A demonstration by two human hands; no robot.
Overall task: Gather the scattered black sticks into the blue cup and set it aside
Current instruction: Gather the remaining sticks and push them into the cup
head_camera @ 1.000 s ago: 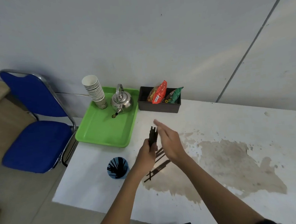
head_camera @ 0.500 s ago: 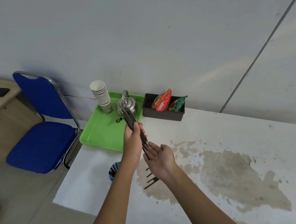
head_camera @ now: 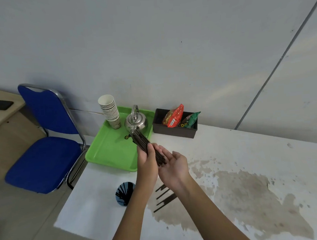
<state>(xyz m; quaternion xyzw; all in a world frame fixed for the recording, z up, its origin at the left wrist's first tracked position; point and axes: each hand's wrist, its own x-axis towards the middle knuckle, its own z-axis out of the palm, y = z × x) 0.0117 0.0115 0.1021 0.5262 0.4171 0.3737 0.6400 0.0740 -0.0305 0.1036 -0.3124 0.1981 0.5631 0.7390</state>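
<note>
Blue cup (head_camera: 123, 194) with black sticks inside; left grip (head_camera: 147, 162) around stick bundle (head_camera: 144, 144), right grip (head_camera: 173, 165) spread.

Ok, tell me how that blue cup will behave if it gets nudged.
The blue cup looks small and light, so a nudge would probably slide it. Black sticks fan loosely inside it, likely making it top-heavy and apt to tip. It stands near the table edge, so it might fall off.

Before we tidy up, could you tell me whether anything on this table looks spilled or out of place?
Yes. A large brown dried stain spreads across the white tabletop, and several thin black sticks lie scattered on its left edge, outside the blue cup. The left hand grips a bundle of black sticks.
</note>
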